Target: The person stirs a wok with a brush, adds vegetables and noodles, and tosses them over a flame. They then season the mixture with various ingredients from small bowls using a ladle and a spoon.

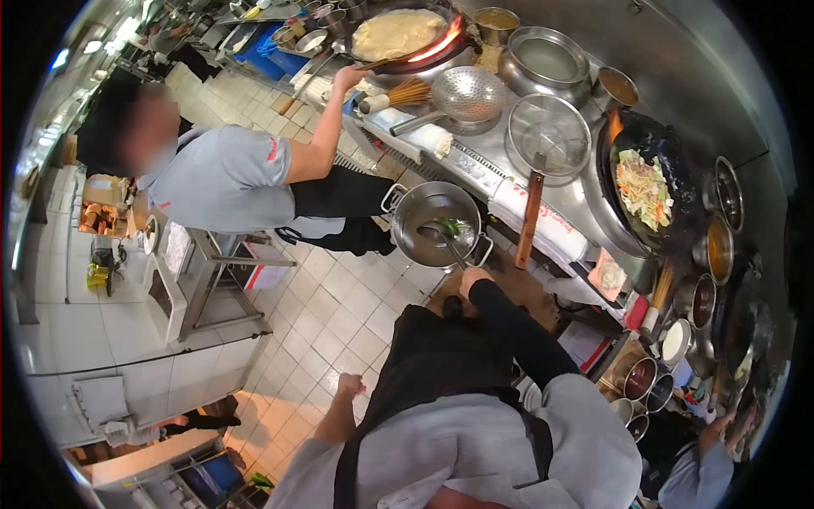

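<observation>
Left hand (348, 388) hangs clenched, seemingly empty, while right hand (475, 281) grips a ladle (456, 251), apparently scooping greens (452, 226) from the pot (405, 208) just beyond, which needs a level lift.

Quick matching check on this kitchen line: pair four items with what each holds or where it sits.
Items:
1. black wok
2. handled steel pot
3. far wok
4. wire skimmer

States:
A. pale, flat food, flame at its edge
B. empty, lying on the steel counter
C. mixed vegetables
D. a ladle with green leaves inside

Pairs: 1-C, 2-D, 3-A, 4-B
</observation>
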Motion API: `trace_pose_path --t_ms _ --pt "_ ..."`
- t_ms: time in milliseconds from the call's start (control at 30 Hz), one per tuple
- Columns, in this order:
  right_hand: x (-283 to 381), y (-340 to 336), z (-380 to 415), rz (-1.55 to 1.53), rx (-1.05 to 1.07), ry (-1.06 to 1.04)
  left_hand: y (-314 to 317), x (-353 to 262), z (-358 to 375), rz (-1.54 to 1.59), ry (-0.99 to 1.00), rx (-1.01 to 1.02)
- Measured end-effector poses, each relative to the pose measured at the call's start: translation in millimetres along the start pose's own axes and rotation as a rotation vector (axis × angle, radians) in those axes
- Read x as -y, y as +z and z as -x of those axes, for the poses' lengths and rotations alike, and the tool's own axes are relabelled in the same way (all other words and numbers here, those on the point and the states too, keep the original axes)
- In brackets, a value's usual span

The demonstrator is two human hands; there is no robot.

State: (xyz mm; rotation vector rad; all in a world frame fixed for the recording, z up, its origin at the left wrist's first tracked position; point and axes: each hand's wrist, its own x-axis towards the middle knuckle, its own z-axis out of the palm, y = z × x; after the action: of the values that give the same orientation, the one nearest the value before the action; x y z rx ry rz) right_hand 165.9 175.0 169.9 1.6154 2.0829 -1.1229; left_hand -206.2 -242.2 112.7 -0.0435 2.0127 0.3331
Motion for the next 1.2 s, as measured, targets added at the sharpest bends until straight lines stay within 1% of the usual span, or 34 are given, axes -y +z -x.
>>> trace_pose_path --t_ms 67,100,133,167,200,233,267,300,333,400,433,500,533,567,667,700,800,833,933,967,1067,1100,1200 --pt "5.2 -1.9 -19.7 -0.009 0.042 0.005 -21.8 8.8 34.3 -1.482 0.794 0.191" --pt "0.2 8.0 -39.9 -0.002 0.074 -0.004 -24.8 42.4 15.9 -1.186 0.699 0.172" --pt "-5.3 18.5 -60.4 0.004 0.106 -0.013 -24.0 52.9 13.3 -1.097 0.653 0.156" --pt "-13.9 26.2 -79.6 -0.087 0.176 -0.002 -23.1 62.7 11.2 -1.006 0.61 0.139" --pt "-32.5 42.8 -104.9 -0.382 0.319 0.011 -15.7 49.2 37.6 -1.121 0.621 0.126" --pt "-54.8 61.6 -128.3 -0.816 0.493 0.09 -9.7 37.0 56.0 -1.237 0.632 0.113" --pt "-86.9 98.9 -162.7 -1.348 0.786 0.245 -6.5 24.8 65.7 -1.162 0.643 0.144" --pt "-47.2 33.9 -88.4 -1.584 0.77 0.4 -5.0 20.7 65.7 -1.086 0.656 0.175" --pt "-45.4 19.4 -67.1 -1.68 0.774 0.39 -3.4 17.0 64.8 -1.009 0.669 0.205" --pt "-52.6 13.6 -30.2 -1.873 0.77 0.369 2.1 20.5 38.8 -1.071 0.943 0.145" --pt "-55.0 8.8 -10.5 -1.898 0.752 0.35 6.6 20.1 21.8 -1.095 1.083 0.112" --pt "-62.4 3.2 27.0 -1.946 0.717 0.313 17.2 13.8 -7.8 -0.738 1.082 0.199" --pt "-65.4 -2.5 43.6 -1.957 0.728 0.306 23.2 -13.1 6.4 -0.505 0.659 0.296" --pt "-66.0 -11.7 61.3 -1.97 0.74 0.298 29.5 -41.9 21.9 -0.24 0.258 0.264" --pt "-64.1 -46.6 114.6 -2.024 0.746 0.231 50.6 -84.0 16.2 0.063 0.13 0.207" --pt "-63.3 -59.1 131.2 -2.045 0.743 0.2 61.0 -108.1 30.9 0.091 0.131 0.158" --pt "-66.9 -96.0 173.5 -2.136 0.734 0.072 81.4 -152.3 21.5 0.047 0.18 0.226" --pt "-69.6 -109.3 187.0 -2.225 0.783 0.026 89.2 -166.7 22.7 0.009 0.201 0.241" --pt "-74.4 -156.3 239.4 -2.326 0.721 -0.121 119.3 -208.4 39.9 -0.02 0.266 0.255" --pt "-79.2 -169.4 255.1 -2.352 0.679 -0.148 130.0 -215.0 36.8 -0.024 0.28 0.266" --pt "-93.3 -218.7 303.3 -2.325 0.491 -0.204 158.6 -231.8 60.1 -0.04 0.324 0.306" --pt "-102.1 -234.3 317.9 -2.331 0.448 -0.197 165.9 -229.3 53.1 -0.068 0.323 0.339" --pt "-137.9 -264.1 349.3 -2.326 0.21 -0.213 184.1 -210.8 48.9 -0.01 0.302 0.329"
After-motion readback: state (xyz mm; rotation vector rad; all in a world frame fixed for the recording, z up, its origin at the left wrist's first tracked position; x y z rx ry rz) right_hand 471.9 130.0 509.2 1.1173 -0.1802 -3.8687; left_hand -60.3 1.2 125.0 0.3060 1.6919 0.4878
